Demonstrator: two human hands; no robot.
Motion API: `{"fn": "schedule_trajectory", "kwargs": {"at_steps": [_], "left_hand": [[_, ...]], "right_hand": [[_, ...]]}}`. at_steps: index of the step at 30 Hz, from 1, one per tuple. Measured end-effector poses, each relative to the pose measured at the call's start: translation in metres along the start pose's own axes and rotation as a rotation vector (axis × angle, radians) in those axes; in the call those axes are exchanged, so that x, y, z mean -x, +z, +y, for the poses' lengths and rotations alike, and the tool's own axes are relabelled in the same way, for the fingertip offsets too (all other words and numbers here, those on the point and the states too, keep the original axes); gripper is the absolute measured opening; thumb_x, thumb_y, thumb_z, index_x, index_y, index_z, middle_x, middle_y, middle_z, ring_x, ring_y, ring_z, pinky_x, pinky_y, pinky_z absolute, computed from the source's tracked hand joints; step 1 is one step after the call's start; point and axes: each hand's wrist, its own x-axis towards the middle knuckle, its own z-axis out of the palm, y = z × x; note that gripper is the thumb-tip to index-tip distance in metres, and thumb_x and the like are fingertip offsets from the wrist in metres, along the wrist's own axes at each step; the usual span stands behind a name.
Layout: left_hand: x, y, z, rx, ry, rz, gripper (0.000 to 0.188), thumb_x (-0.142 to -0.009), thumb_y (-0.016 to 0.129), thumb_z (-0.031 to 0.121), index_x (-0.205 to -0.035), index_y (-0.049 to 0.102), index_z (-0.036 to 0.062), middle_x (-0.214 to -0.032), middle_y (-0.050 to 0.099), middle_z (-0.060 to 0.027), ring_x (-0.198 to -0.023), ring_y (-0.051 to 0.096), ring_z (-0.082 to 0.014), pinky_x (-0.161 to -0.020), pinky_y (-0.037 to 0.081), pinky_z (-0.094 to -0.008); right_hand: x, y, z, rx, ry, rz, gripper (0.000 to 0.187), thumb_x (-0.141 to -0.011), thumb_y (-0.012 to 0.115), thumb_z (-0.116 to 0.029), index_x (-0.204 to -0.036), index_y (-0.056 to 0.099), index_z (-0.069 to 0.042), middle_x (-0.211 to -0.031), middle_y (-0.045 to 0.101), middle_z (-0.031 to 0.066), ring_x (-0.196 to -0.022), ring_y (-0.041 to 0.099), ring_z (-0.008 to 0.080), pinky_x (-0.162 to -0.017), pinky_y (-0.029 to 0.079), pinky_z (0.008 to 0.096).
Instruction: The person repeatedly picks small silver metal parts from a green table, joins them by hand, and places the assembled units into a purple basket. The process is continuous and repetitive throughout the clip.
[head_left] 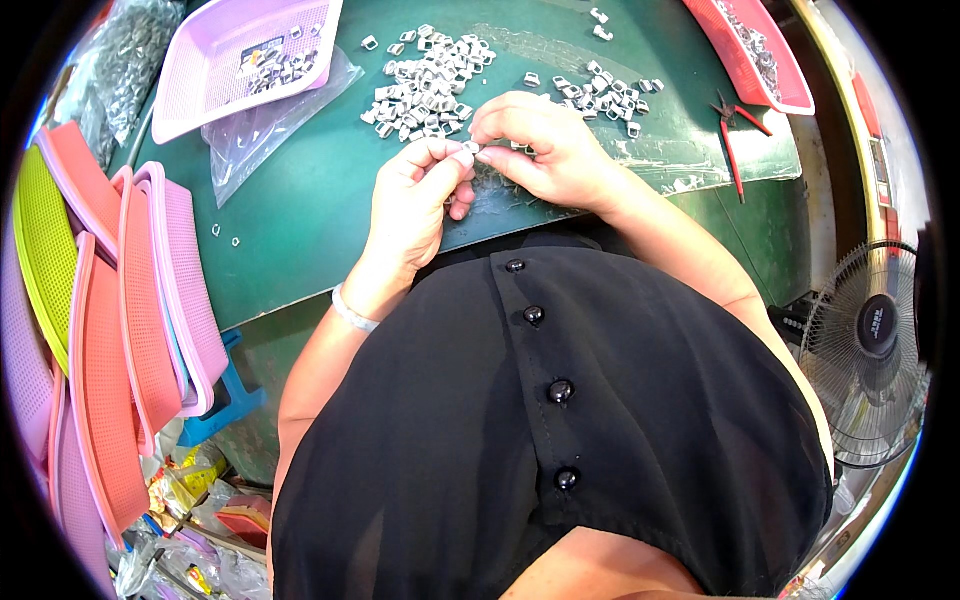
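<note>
Black blouse (440, 400) is nearest. Beyond it, the left hand (408, 195) pinches one small pale piece (471, 147) above the green table (300, 235); the right hand (548, 150) is beside it, fingers narrow, whether gripping I cannot tell. Behind lies a metallic pile (425, 90).

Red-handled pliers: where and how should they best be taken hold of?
Probably by the two red handles, coming from the near side: they splay apart, one pointing toward the near table edge, the other rightward, while the metal head points away.
</note>
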Motion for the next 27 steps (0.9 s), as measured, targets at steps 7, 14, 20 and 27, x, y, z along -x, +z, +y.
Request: {"fn": "schedule_trajectory", "kwargs": {"at_steps": [7, 14, 20, 27], "left_hand": [[-0.0007, -0.0022, -0.0004, -0.007, 0.002, -0.031, 0.007, -0.085, 0.059, 0.008, -0.089, 0.058, 0.003, -0.072, 0.058, -0.0028, -0.055, 0.051, -0.0094, -0.046, 0.037, -0.0211], [-0.0003, -0.0025, 0.0016, 0.018, -0.023, -0.031, 0.009, -0.085, 0.059, 0.01, -0.089, 0.058, 0.002, -0.072, 0.058, -0.0034, -0.055, 0.051, -0.0097, -0.046, 0.038, -0.0215], [-0.002, -0.0041, 0.0023, 0.05, -0.041, -0.044, 0.01, -0.086, 0.057, 0.011, -0.089, 0.058, 0.0016, -0.072, 0.057, -0.0025, -0.056, 0.051, -0.0092, -0.047, 0.039, -0.0218], [-0.0015, -0.0075, 0.005, 0.114, -0.079, -0.039, 0.009, -0.086, 0.056, 0.009, -0.092, 0.058, 0.0029, -0.073, 0.057, -0.0027, -0.057, 0.051, -0.0091, -0.049, 0.04, -0.0222]], "right_hand": [[-0.0005, 0.0007, 0.0001, -0.017, 0.005, 0.01, 0.012, -0.074, 0.064, -0.002, -0.085, 0.058, -0.002, -0.087, 0.061, 0.0096, -0.083, 0.061, 0.0249, -0.072, 0.049, 0.0314], [-0.0004, 0.0007, 0.0008, -0.021, 0.002, 0.01, 0.014, -0.073, 0.064, -0.002, -0.085, 0.059, -0.002, -0.088, 0.061, 0.0094, -0.084, 0.06, 0.0248, -0.072, 0.049, 0.0313], [-0.0021, 0.0027, -0.0006, 0.01, -0.042, 0.001, 0.018, -0.073, 0.065, -0.002, -0.09, 0.059, -0.002, -0.092, 0.06, 0.0087, -0.086, 0.06, 0.0233, -0.072, 0.049, 0.0305], [0.0001, 0.0042, -0.0032, -0.031, 0.13, 0.045, 0.027, -0.074, 0.065, -0.002, -0.1, 0.056, -0.003, -0.091, 0.06, 0.0089, -0.084, 0.06, 0.0222, -0.073, 0.048, 0.0302]]}}
